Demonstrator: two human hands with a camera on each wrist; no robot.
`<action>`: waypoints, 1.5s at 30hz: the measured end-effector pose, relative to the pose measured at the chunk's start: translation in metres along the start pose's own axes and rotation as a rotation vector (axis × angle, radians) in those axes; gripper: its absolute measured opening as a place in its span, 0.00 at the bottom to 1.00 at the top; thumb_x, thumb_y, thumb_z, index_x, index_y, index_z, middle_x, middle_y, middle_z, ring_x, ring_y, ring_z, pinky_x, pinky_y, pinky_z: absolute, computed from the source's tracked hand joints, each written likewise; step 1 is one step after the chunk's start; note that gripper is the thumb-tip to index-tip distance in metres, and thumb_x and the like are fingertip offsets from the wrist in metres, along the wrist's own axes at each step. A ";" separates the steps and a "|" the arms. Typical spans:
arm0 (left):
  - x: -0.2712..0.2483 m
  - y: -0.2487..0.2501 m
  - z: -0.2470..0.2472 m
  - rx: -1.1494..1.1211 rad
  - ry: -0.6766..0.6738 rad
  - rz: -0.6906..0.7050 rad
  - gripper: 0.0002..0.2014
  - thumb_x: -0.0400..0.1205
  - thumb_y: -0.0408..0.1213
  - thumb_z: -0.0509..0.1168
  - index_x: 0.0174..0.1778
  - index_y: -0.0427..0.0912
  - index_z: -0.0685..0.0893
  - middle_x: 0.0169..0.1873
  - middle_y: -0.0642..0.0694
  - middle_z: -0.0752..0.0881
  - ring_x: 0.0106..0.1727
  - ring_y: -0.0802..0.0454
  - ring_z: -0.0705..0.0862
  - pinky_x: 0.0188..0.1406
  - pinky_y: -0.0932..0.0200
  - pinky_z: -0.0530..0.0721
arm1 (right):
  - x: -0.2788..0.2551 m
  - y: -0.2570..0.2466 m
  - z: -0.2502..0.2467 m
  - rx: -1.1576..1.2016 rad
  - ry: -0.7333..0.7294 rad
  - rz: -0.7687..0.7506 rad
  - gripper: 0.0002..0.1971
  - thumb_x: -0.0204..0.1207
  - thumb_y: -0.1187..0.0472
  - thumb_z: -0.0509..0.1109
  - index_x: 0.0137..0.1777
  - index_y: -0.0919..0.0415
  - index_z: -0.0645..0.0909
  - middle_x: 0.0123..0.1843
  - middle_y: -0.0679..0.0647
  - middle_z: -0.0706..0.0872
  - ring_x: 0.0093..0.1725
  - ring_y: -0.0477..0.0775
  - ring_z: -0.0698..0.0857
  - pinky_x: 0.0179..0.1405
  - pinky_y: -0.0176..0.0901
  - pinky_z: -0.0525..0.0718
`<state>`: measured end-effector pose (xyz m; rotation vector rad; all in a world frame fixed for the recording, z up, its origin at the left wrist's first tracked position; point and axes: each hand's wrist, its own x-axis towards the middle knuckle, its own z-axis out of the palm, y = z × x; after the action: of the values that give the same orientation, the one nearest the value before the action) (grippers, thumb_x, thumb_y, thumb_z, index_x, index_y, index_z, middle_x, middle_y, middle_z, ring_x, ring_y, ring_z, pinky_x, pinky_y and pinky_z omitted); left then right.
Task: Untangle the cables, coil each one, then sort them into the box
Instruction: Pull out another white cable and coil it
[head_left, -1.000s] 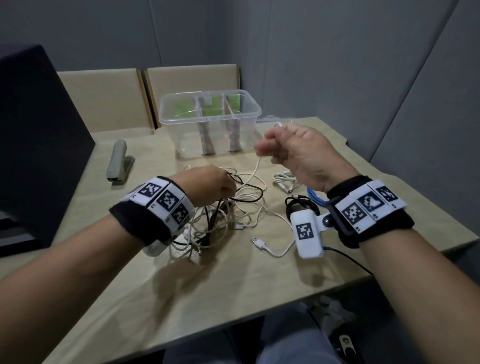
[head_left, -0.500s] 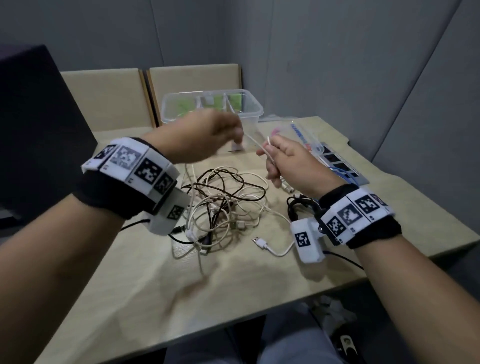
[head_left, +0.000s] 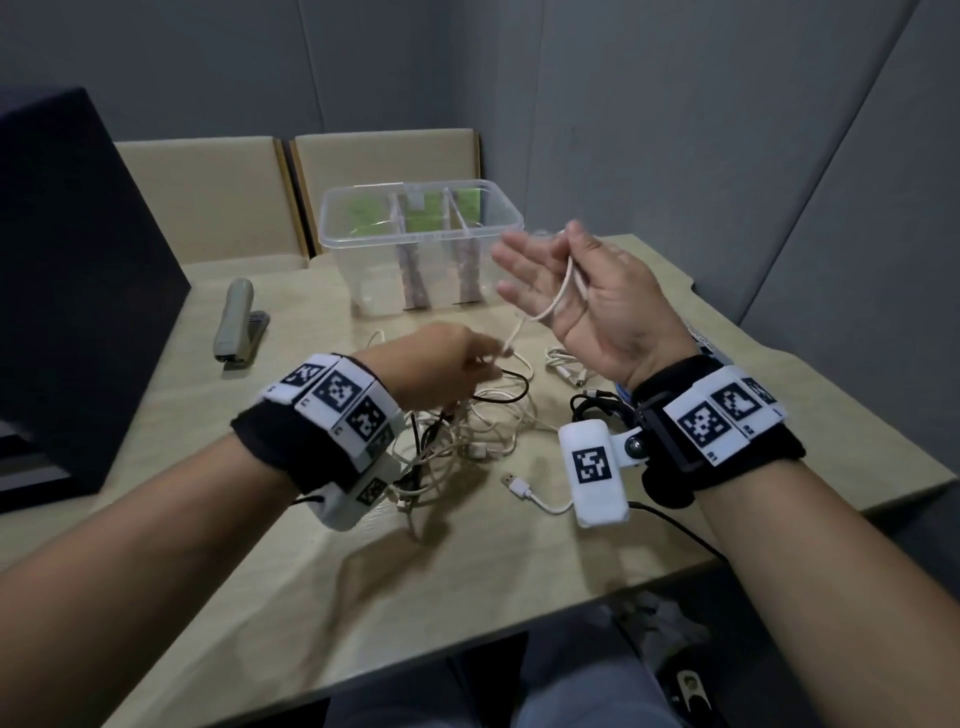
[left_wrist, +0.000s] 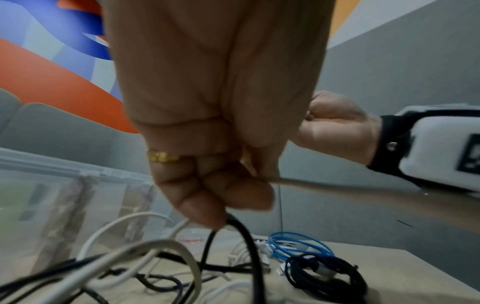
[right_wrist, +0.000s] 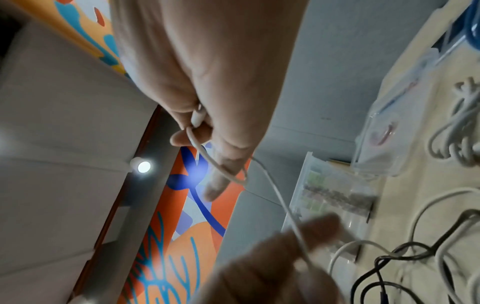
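Stapler (head_left: 240, 325) idle at 9 o'clock. Cable pile (head_left: 467, 431) centre; white cable (head_left: 558, 299) pinched low by left hand (head_left: 441, 364), likely to feed slack. Box (head_left: 421, 239) at 12. Cable looped over spread fingers of right hand (head_left: 587, 296), end pinched by thumb, presumably as coil former.

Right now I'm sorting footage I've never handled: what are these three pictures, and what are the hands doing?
A person wears one camera on the head and one on each wrist. The head view looks down on a table; the wrist views look along each hand. A tangle of cables lies before a clear divided box, a stapler to the left. The right hand, raised, has a white cable looped over its fingers. The left hand, lower, pinches that cable near the tangle.
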<state>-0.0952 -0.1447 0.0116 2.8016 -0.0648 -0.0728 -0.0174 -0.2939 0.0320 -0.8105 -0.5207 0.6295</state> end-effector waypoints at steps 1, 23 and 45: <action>-0.003 0.000 0.002 0.030 -0.087 0.007 0.14 0.84 0.43 0.61 0.65 0.50 0.81 0.28 0.59 0.78 0.30 0.59 0.78 0.41 0.62 0.75 | 0.001 0.001 -0.001 -0.023 0.062 -0.019 0.15 0.87 0.59 0.53 0.41 0.65 0.74 0.68 0.69 0.80 0.68 0.63 0.81 0.58 0.58 0.86; 0.011 0.000 -0.032 -0.488 0.552 -0.091 0.07 0.85 0.40 0.60 0.47 0.44 0.82 0.28 0.50 0.78 0.25 0.58 0.76 0.21 0.69 0.74 | -0.007 0.011 0.007 -0.477 -0.159 0.010 0.21 0.88 0.53 0.50 0.34 0.59 0.70 0.17 0.46 0.63 0.18 0.49 0.59 0.27 0.44 0.63; -0.003 -0.026 -0.010 0.160 0.371 -0.108 0.03 0.85 0.39 0.54 0.48 0.44 0.71 0.40 0.42 0.79 0.41 0.41 0.77 0.39 0.50 0.75 | 0.005 0.035 -0.013 -1.405 -0.060 0.152 0.16 0.84 0.53 0.58 0.42 0.62 0.81 0.26 0.45 0.79 0.27 0.44 0.78 0.29 0.39 0.70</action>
<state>-0.0964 -0.1167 0.0123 2.9238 0.1764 0.4440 -0.0166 -0.2788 -0.0018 -2.1668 -0.9666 0.3516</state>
